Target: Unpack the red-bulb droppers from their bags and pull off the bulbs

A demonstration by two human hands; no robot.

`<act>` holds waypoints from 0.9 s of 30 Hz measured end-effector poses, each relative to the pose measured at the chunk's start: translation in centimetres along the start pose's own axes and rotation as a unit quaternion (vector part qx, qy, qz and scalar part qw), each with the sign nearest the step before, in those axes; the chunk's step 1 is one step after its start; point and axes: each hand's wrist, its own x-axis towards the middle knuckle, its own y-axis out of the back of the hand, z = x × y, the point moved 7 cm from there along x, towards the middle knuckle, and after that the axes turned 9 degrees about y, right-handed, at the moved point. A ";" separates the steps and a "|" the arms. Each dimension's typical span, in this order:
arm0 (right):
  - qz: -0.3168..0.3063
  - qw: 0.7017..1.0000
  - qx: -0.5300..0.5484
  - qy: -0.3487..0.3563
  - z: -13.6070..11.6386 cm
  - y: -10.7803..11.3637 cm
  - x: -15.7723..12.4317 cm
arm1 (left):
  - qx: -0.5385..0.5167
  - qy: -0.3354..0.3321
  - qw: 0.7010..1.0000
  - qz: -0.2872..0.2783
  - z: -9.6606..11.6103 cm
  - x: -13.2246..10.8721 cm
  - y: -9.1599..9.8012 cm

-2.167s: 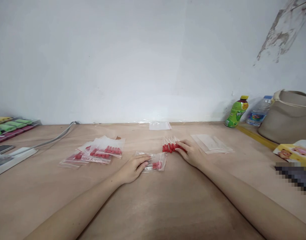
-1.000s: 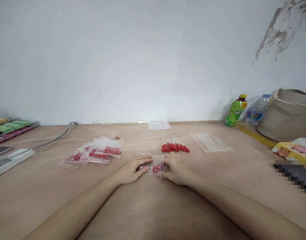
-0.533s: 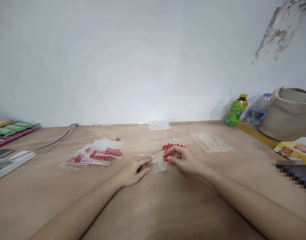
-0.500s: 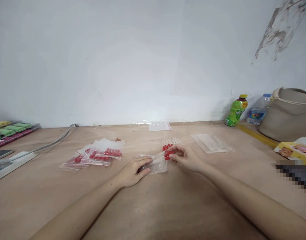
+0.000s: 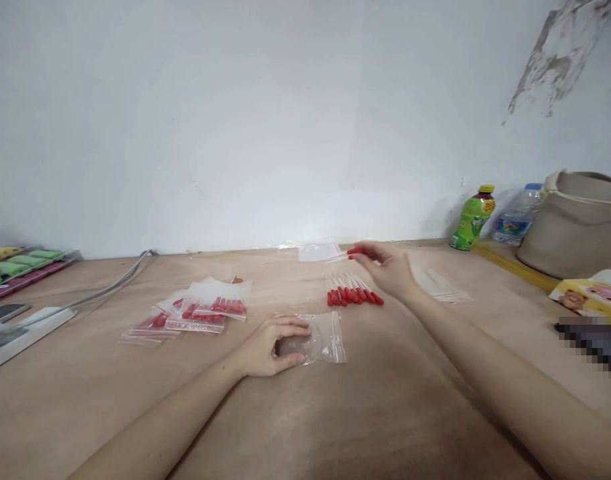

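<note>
A clear zip bag [image 5: 330, 337] lies puffed up on the table, its mouth facing right. My left hand [image 5: 271, 345] grips its left part, with thumb and fingers curved around its sides. Farther back, my right hand [image 5: 388, 267] is closed in a pinch on red-tipped sticks [image 5: 356, 252]; their thin white shafts point left, and their number is hard to tell. Just below that hand, a fanned row of more red-tipped sticks [image 5: 352, 295] rests with the red ends toward me. Overlapping zip bags with red-tipped sticks inside [image 5: 200, 308] lie left of my left hand.
Flat zip bags [image 5: 438, 287] lie behind my right wrist, and another bag [image 5: 315, 253] is by the wall. On the right are a green bottle [image 5: 472, 219], a water bottle [image 5: 518, 217], and a beige bucket-like container [image 5: 575, 227]. A grey cable [image 5: 110, 288] crosses the left side.
My right hand has moved back and away from the bag's mouth, with red-tipped sticks between its fingers, uncovering the row of sticks. My left hand stays at the bag, which is now puffed up.
</note>
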 end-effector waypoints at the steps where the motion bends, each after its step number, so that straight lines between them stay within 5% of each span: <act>1: -0.044 0.997 -0.048 0.041 -0.3 -1.7 -0.5 | 0.000 -0.011 1.000 -0.006 0.2 -0.1 0.0; 3: -0.144 0.973 -0.128 0.129 -0.9 -5.2 -1.7 | 0.000 -0.024 1.000 -0.011 0.4 -0.2 0.1; 6: -0.314 0.895 -0.236 0.211 -1.0 -9.5 -3.8 | 0.001 -0.030 0.999 -0.013 0.5 -0.2 0.1; 10: -0.401 0.842 -0.281 0.227 -0.9 -11.6 -4.6 | -0.002 -0.027 0.999 -0.017 0.4 -0.1 0.0; 17: -0.413 0.835 -0.297 0.212 -1.4 -11.3 -4.3 | -0.007 -0.026 0.999 -0.017 0.7 -0.1 0.1; 23: -0.271 0.931 -0.193 0.150 -4.1 -5.9 -5.2 | -0.007 -0.003 1.000 -0.006 0.4 0.1 0.0; 27: -0.414 0.884 -0.087 0.199 -6.8 -6.4 -10.0 | 0.022 0.000 1.000 -0.019 0.3 0.2 -0.3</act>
